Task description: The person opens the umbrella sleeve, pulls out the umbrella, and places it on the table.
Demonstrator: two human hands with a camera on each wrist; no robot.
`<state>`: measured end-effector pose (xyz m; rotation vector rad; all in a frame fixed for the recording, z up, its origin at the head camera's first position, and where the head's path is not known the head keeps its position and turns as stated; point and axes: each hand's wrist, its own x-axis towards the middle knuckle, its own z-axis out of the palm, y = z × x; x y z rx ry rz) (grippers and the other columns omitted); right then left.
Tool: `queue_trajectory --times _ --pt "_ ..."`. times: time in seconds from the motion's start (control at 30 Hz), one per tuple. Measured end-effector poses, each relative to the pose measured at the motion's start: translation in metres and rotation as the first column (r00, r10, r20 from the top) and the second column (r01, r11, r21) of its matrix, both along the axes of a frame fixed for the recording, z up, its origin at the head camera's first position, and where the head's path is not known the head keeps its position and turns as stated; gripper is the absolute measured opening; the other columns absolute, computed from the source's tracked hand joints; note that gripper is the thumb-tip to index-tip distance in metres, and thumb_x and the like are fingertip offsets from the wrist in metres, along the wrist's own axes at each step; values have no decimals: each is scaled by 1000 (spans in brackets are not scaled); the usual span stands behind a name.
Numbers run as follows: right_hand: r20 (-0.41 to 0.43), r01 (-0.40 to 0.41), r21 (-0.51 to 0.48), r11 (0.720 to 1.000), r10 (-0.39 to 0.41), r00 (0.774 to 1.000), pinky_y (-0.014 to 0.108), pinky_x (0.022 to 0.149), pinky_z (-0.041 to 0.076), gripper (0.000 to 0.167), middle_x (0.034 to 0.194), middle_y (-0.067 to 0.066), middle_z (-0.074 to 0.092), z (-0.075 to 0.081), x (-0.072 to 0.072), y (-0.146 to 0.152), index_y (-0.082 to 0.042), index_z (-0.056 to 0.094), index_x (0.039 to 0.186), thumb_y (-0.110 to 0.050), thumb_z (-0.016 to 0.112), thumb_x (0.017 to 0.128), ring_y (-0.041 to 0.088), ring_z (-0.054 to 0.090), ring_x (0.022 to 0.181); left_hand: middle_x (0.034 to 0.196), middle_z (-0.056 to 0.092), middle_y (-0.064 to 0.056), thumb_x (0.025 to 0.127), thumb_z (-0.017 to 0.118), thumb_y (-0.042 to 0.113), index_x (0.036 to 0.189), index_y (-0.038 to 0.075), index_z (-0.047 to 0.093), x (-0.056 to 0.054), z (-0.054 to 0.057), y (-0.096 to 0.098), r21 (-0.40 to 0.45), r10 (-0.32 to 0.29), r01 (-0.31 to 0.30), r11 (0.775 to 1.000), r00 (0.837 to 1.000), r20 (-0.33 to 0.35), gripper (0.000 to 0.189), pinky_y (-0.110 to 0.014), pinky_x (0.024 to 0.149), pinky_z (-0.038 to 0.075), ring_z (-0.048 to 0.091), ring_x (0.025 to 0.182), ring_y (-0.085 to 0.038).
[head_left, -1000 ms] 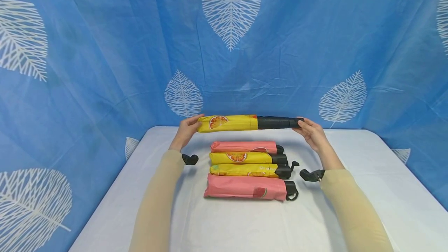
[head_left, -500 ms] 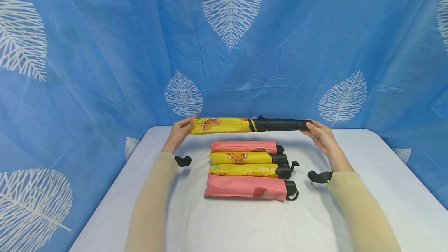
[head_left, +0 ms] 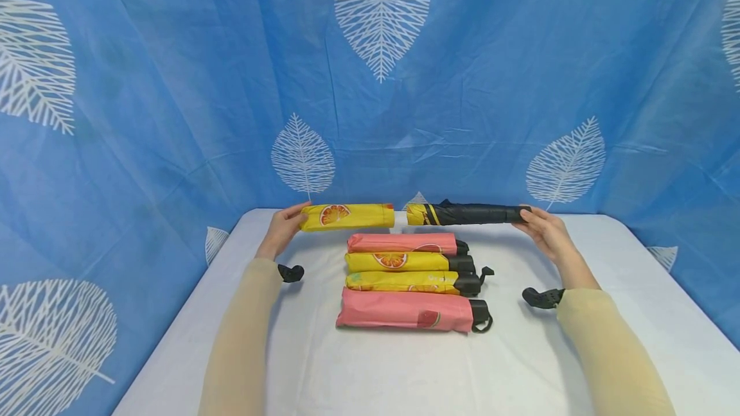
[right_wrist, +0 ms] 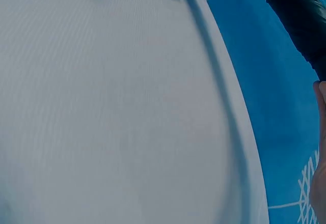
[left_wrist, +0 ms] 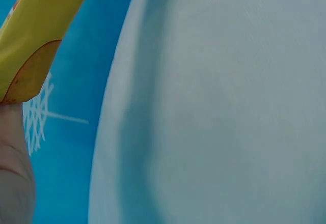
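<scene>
My left hand (head_left: pixel 284 230) pinches the far left end of a yellow umbrella sleeve (head_left: pixel 364 216) printed with an orange slice. In the left wrist view the sleeve (left_wrist: pixel 46 25) slants up from the hand (left_wrist: pixel 12 158). My right hand (head_left: pixel 545 231) grips the black handle end of a folded umbrella (head_left: pixel 474 213), whose other end is yellow with black stripes. A narrow gap parts sleeve and umbrella, both held level above the back of the table. In the right wrist view the umbrella's dark end (right_wrist: pixel 300 23) meets my fingertips.
Several sleeved folding umbrellas lie stacked in rows: a pink one (head_left: pixel 399 242) at the back, yellow ones (head_left: pixel 370 262) in the middle, a larger pink one (head_left: pixel 381 309) in front. Their black handles point right. A blue curtain (head_left: pixel 474 82) hangs right behind the white table (head_left: pixel 416 371).
My hands have moved apart, left hand leftward and right hand rightward, both a little lower. The umbrella has slid fully out of the yellow sleeve. The row on the table has not moved.
</scene>
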<state>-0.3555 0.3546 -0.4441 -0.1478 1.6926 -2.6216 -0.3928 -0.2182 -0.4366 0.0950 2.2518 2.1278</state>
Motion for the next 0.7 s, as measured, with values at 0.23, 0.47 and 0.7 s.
queue_trajectory --times 0.23,0.47,0.7 --pt "91 21 121 992 -32 995 19 86 46 80 154 21 -4 -4 2 15 4 -6 147 -7 54 96 6 66 85 147 36 -7 97 53 13 140 12 48 0 -15 -11 -92 50 -42 995 995 88 43 -20 74 44 45 100 -17" --pt "141 0 177 984 -26 990 16 82 47 83 151 24 -11 -7 5 27 1 -11 147 -13 54 97 3 66 83 147 36 -11 98 50 10 142 8 44 -3 -22 -14 -72 21 -14 997 996 91 44 -30 98 41 39 126 -22" --pt "169 -26 375 927 -41 985 16 89 43 86 146 11 29 -9 6 35 1 -3 149 -26 59 94 -4 62 86 139 46 -14 98 51 9 142 3 41 -9 -18 -15 -153 13 -6 988 999 40 45 -38 106 30 37 132 -25"
